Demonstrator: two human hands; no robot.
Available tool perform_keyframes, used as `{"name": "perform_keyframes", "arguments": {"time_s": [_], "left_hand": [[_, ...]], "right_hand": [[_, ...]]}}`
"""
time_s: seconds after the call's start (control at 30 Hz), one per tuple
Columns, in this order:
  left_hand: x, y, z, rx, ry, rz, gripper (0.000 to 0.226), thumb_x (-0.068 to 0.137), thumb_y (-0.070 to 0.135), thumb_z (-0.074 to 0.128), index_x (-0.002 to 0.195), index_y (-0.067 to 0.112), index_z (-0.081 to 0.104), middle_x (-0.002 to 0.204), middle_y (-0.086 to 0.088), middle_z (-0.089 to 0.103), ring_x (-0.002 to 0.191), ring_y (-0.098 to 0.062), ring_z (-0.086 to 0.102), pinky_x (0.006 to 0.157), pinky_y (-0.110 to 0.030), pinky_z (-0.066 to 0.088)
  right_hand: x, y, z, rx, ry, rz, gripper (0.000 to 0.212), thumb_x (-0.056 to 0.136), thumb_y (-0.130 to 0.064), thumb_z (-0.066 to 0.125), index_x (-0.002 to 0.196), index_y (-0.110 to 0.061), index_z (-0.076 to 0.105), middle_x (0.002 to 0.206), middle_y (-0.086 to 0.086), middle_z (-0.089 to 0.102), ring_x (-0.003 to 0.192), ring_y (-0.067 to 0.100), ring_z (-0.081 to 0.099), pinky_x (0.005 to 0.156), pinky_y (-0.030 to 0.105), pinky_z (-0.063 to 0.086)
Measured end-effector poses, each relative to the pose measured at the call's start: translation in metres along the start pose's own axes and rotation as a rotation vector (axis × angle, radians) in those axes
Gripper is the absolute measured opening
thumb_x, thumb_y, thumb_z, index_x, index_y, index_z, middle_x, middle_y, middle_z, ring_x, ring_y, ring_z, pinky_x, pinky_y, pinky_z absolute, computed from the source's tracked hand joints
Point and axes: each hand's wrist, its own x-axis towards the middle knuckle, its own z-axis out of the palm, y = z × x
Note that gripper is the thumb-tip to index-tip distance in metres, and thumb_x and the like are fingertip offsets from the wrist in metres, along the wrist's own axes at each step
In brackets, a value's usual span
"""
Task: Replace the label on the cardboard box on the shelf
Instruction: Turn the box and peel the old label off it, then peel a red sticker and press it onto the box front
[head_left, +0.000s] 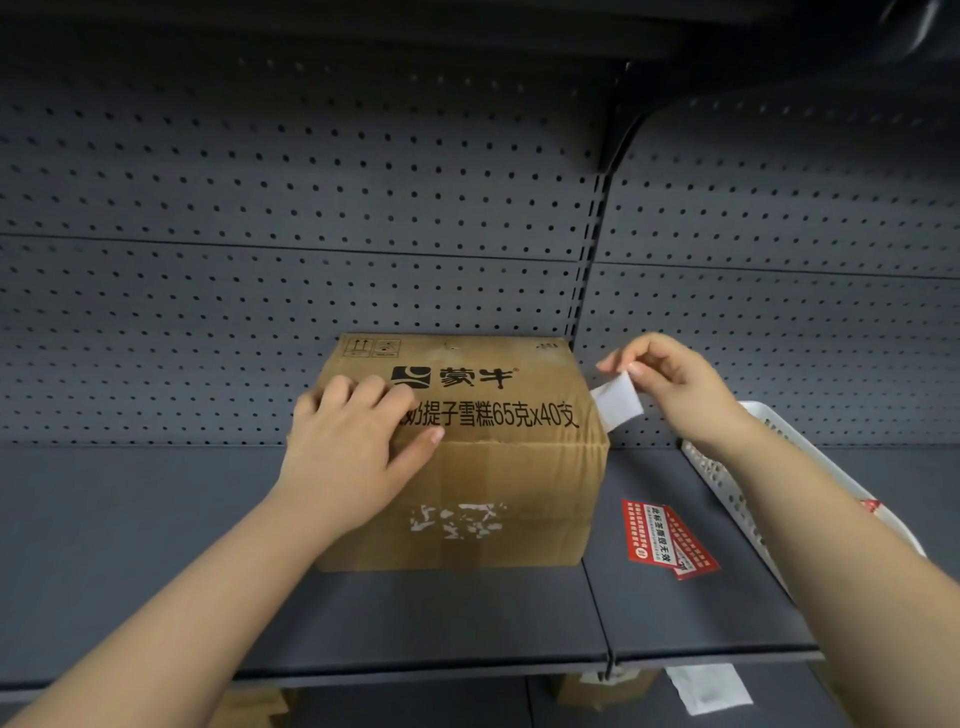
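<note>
A brown cardboard box with black printed characters stands on the grey shelf. White torn label scraps cling to its front face. My left hand lies flat on the box's top left corner, fingers spread over the print. My right hand hovers just right of the box's top right corner and pinches a small white label between thumb and fingers. Red and white labels lie on the shelf to the right of the box.
A white perforated plastic basket sits on the shelf at the right, partly behind my right forearm. A grey pegboard wall backs the shelf. Below the shelf edge show more cardboard and a white paper.
</note>
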Motion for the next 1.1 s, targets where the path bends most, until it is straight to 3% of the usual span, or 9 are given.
{"name": "perform_keyframes", "arguments": {"time_s": [0.27, 0.47, 0.57, 0.67, 0.77, 0.87, 0.93, 1.0, 1.1], "left_hand": [[-0.002, 0.001, 0.0, -0.013, 0.024, 0.004, 0.052, 0.087, 0.063, 0.031, 0.104, 0.024, 0.06, 0.1, 0.0, 0.064, 0.093, -0.028, 0.052, 0.08, -0.047, 0.041], [-0.002, -0.001, 0.0, -0.017, -0.008, -0.008, 0.054, 0.087, 0.065, 0.028, 0.108, 0.026, 0.059, 0.105, 0.001, 0.063, 0.097, -0.027, 0.051, 0.081, -0.047, 0.039], [-0.001, -0.002, -0.009, -0.116, -0.073, -0.028, 0.054, 0.088, 0.067, 0.029, 0.118, 0.03, 0.055, 0.117, 0.003, 0.061, 0.111, -0.024, 0.047, 0.092, -0.048, 0.036], [-0.006, 0.003, -0.028, -0.401, -0.053, -0.039, 0.046, 0.088, 0.058, 0.038, 0.123, 0.033, 0.052, 0.122, 0.012, 0.055, 0.117, -0.014, 0.043, 0.1, -0.046, 0.036], [-0.026, 0.02, -0.042, -0.533, 0.046, 0.02, 0.037, 0.087, 0.059, 0.043, 0.114, 0.036, 0.057, 0.113, 0.024, 0.053, 0.11, -0.004, 0.045, 0.089, -0.036, 0.041], [-0.05, 0.041, -0.038, -0.776, -0.134, -0.017, 0.042, 0.073, 0.072, 0.049, 0.099, 0.04, 0.061, 0.096, 0.027, 0.061, 0.088, 0.004, 0.054, 0.069, -0.026, 0.046], [-0.062, 0.051, -0.026, -0.922, -0.25, -0.06, 0.042, 0.064, 0.071, 0.064, 0.088, 0.036, 0.064, 0.082, 0.015, 0.068, 0.073, -0.002, 0.059, 0.061, -0.031, 0.05], [-0.073, 0.056, -0.008, -0.98, -0.254, -0.1, 0.033, 0.063, 0.056, 0.078, 0.076, 0.028, 0.065, 0.072, 0.007, 0.069, 0.064, -0.008, 0.06, 0.059, -0.033, 0.049], [-0.084, 0.054, 0.014, -1.094, -0.167, -0.233, 0.018, 0.073, 0.027, 0.08, 0.066, 0.021, 0.065, 0.062, 0.003, 0.066, 0.058, -0.008, 0.057, 0.055, -0.026, 0.045]], "right_hand": [[-0.018, 0.038, 0.012, 0.665, 0.344, 0.249, 0.031, 0.096, 0.004, 0.038, 0.08, -0.017, 0.056, 0.085, 0.007, 0.071, 0.088, 0.024, 0.068, 0.081, 0.039, 0.056], [-0.037, 0.032, 0.007, 0.747, 0.43, 0.248, 0.024, 0.096, 0.002, 0.039, 0.09, -0.016, 0.054, 0.095, 0.013, 0.068, 0.086, 0.028, 0.068, 0.073, 0.034, 0.058], [-0.052, -0.001, 0.006, 0.626, 0.359, 0.109, 0.027, 0.093, 0.004, 0.043, 0.091, -0.021, 0.053, 0.082, 0.002, 0.067, 0.08, 0.025, 0.069, 0.073, 0.033, 0.057], [-0.072, -0.044, 0.018, 0.502, 0.174, -0.031, 0.02, 0.082, -0.011, 0.066, 0.092, -0.02, 0.051, 0.077, -0.001, 0.061, 0.067, 0.015, 0.061, 0.061, 0.027, 0.054], [-0.091, -0.071, 0.046, 0.41, 0.046, -0.077, 0.028, 0.078, 0.003, 0.061, 0.093, -0.019, 0.052, 0.074, -0.01, 0.059, 0.067, 0.007, 0.055, 0.057, 0.02, 0.048], [-0.106, -0.074, 0.081, 0.157, -0.046, -0.065, 0.031, 0.079, -0.007, 0.071, 0.094, -0.033, 0.059, 0.088, -0.012, 0.064, 0.079, 0.008, 0.062, 0.066, 0.025, 0.054], [-0.112, -0.066, 0.103, -0.009, -0.12, -0.083, 0.036, 0.08, -0.008, 0.07, 0.097, -0.038, 0.06, 0.097, -0.011, 0.064, 0.089, 0.012, 0.064, 0.076, 0.027, 0.054], [-0.116, -0.057, 0.119, -0.024, -0.189, -0.07, 0.042, 0.08, 0.0, 0.068, 0.099, -0.036, 0.061, 0.101, -0.009, 0.065, 0.096, 0.013, 0.064, 0.083, 0.028, 0.053], [-0.12, -0.047, 0.134, 0.071, -0.233, -0.01, 0.042, 0.08, 0.0, 0.07, 0.107, -0.032, 0.062, 0.096, 0.0, 0.066, 0.089, 0.014, 0.065, 0.079, 0.029, 0.054]]}}
